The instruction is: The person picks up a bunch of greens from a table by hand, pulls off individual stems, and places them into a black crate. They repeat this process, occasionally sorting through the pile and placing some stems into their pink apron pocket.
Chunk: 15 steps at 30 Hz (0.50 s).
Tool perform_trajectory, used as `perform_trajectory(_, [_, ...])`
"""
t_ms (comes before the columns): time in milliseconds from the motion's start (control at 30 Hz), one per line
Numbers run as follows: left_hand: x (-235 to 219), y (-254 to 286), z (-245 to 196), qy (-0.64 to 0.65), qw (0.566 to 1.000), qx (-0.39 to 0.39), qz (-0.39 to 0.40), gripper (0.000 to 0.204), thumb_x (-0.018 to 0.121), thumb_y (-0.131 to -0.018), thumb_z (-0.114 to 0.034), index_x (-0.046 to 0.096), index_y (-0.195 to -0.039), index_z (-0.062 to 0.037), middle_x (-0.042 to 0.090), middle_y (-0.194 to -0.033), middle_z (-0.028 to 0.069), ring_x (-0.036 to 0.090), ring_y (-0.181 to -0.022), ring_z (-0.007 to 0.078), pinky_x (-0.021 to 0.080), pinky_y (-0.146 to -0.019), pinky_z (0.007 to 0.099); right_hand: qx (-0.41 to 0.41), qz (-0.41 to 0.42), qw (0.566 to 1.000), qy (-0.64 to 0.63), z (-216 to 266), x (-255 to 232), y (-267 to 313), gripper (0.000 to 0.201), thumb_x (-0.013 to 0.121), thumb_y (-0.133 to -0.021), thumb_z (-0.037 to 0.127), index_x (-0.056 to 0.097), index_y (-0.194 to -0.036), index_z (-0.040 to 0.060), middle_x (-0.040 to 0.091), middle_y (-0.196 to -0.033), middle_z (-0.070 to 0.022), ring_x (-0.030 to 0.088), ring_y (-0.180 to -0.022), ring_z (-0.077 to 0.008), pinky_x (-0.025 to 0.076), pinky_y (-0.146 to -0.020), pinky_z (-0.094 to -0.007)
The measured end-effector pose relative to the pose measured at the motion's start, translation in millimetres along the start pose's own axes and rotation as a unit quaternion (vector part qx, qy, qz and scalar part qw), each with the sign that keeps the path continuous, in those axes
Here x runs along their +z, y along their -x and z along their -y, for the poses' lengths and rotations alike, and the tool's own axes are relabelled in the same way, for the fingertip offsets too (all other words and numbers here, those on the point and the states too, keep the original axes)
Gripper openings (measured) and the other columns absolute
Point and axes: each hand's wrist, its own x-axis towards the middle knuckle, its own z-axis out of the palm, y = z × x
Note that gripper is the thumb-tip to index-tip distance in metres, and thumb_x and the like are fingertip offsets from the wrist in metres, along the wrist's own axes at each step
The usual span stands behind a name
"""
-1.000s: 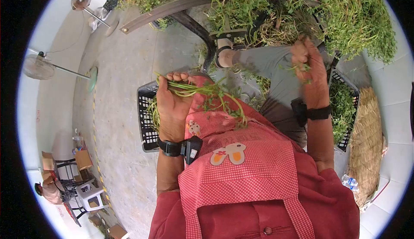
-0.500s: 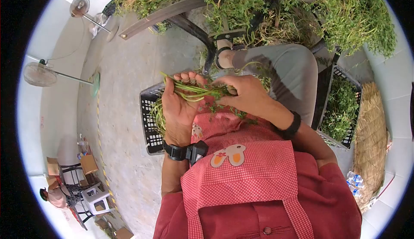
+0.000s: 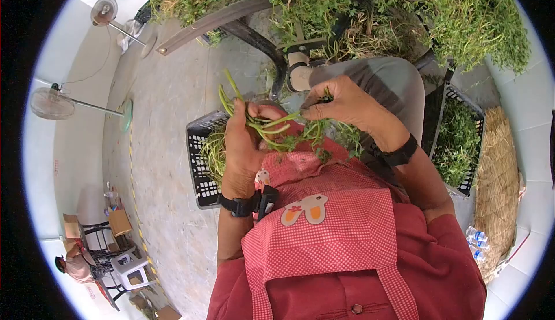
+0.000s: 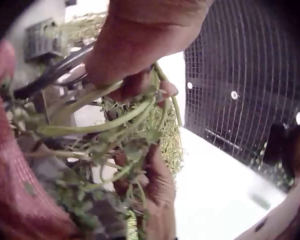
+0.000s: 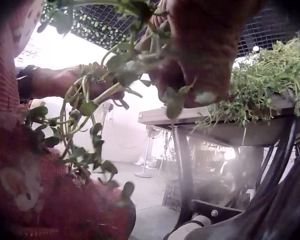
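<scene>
Green stems [image 3: 273, 130], centre of the head view: gripped by left hand [image 3: 240, 153], presumably for steadiness; right hand [image 3: 359, 114], right of centre, pinches leafy growth, seemingly to separate it. Black crate [image 3: 199, 172], left of centre: likely placed for reach.

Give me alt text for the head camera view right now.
A person's left hand grips a small bunch of leafy green stems over a red checked apron while the right hand pinches at the bunch. Heaped greens lie on a table ahead, and black plastic crates of greens stand at left and right.
</scene>
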Motion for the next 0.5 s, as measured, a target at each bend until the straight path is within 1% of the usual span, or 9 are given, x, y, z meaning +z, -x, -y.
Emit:
perform_trajectory(67, [-4, -3, 5, 0.211, 0.976, -0.023, 0.045, 0.033, 0.035, -0.097, -0.038, 0.048, -0.080, -0.0130, 0.059, -0.072, 0.0057, 0.049, -0.045, 0.0126, 0.036, -0.035, 0.0222, -0.002, -0.022, 1.000, 0.009, 2, 0, 0, 0.019, 0.071, -0.076, 0.016, 0.067, -0.084, -0.0008, 0.064, -0.073, 0.0002, 0.053, -0.069, -0.0048, 0.043, -0.063, -0.0228])
perform_trajectory(133, [-9, -8, 7, 0.245, 0.967, -0.023, 0.064, 0.033, 0.036, -0.097, -0.038, 0.048, -0.080, -0.0128, 0.058, -0.071, 0.0040, 0.047, -0.046, 0.0106, 0.034, -0.035, 0.0212, -0.007, -0.044, 0.999, 0.022, 2, -2, -1, 0.019, 0.070, -0.078, 0.016, 0.067, -0.085, -0.0009, 0.063, -0.073, 0.0002, 0.053, -0.069, -0.0048, 0.043, -0.063, -0.0229])
perform_trajectory(200, [-12, -3, 11, 0.286, 0.955, -0.025, 0.075, 0.032, 0.037, -0.097, -0.038, 0.049, -0.080, -0.0127, 0.057, -0.070, 0.0023, 0.046, -0.046, 0.0087, 0.032, -0.035, 0.0202, -0.039, -0.190, 0.979, 0.059, 4, -2, 5, 0.025, 0.069, -0.075, 0.024, 0.068, -0.083, 0.0005, 0.064, -0.071, -0.0039, 0.055, -0.067, -0.0071, 0.045, -0.063, -0.0250])
perform_trajectory(300, [-21, -3, 8, 0.312, 0.949, -0.028, 0.049, 0.033, 0.037, -0.097, -0.038, 0.050, -0.080, -0.0121, 0.054, -0.069, 0.0016, 0.043, -0.048, 0.0098, 0.029, -0.035, 0.0213, -0.018, -0.194, 0.979, 0.067, 25, -13, 19, 0.027, 0.068, -0.076, 0.026, 0.068, -0.085, 0.0006, 0.065, -0.070, -0.0050, 0.056, -0.065, -0.0082, 0.046, -0.063, -0.0262])
perform_trajectory(333, [-21, -4, 7, 0.329, 0.943, -0.030, 0.031, 0.033, 0.037, -0.097, -0.037, 0.050, -0.080, -0.0119, 0.054, -0.070, 0.0018, 0.043, -0.049, 0.0103, 0.029, -0.036, 0.0217, 0.006, -0.200, 0.970, 0.135, 34, -17, 24, 0.028, 0.068, -0.074, 0.026, 0.068, -0.086, 0.0011, 0.066, -0.072, -0.0094, 0.061, -0.065, -0.0132, 0.047, -0.063, -0.0287])
perform_trajectory(367, [-20, -4, 7, 0.346, 0.938, -0.033, 0.013, 0.033, 0.037, -0.097, -0.037, 0.050, -0.081, -0.0116, 0.053, -0.070, 0.0019, 0.043, -0.051, 0.0108, 0.028, -0.037, 0.0222, 0.006, -0.201, 0.970, 0.135, 35, -17, 27, 0.028, 0.068, -0.074, 0.026, 0.068, -0.086, 0.0011, 0.066, -0.072, -0.0094, 0.061, -0.065, -0.0132, 0.047, -0.063, -0.0287])
perform_trajectory(433, [-18, -5, 8, 0.335, 0.942, -0.023, 0.010, 0.033, 0.036, -0.097, -0.037, 0.050, -0.081, -0.0115, 0.052, -0.069, 0.0020, 0.043, -0.051, 0.0112, 0.029, -0.037, 0.0221, -0.049, -0.141, 0.970, 0.194, 38, -16, 33, 0.027, 0.068, -0.072, 0.027, 0.067, -0.085, 0.0029, 0.066, -0.075, -0.0124, 0.064, -0.069, -0.0227, 0.048, -0.063, -0.0328])
perform_trajectory(467, [-17, -5, 8, 0.324, 0.946, -0.012, 0.006, 0.033, 0.036, -0.097, -0.037, 0.050, -0.081, -0.0114, 0.051, -0.069, 0.0022, 0.043, -0.052, 0.0117, 0.030, -0.038, 0.0221, -0.050, -0.141, 0.969, 0.195, 36, -12, 34, 0.027, 0.068, -0.072, 0.027, 0.067, -0.085, 0.0029, 0.066, -0.075, -0.0124, 0.064, -0.069, -0.0227, 0.048, -0.063, -0.0328])
perform_trajectory(500, [-17, -5, 8, 0.324, 0.946, -0.011, 0.006, 0.033, 0.036, -0.097, -0.037, 0.050, -0.081, -0.0114, 0.051, -0.069, 0.0022, 0.043, -0.052, 0.0117, 0.030, -0.038, 0.0221, -0.074, -0.142, 0.954, 0.253, 30, -5, 32, 0.026, 0.068, -0.072, 0.027, 0.067, -0.084, 0.0046, 0.065, -0.076, -0.0128, 0.063, -0.071, -0.0263, 0.047, -0.064, -0.0358])
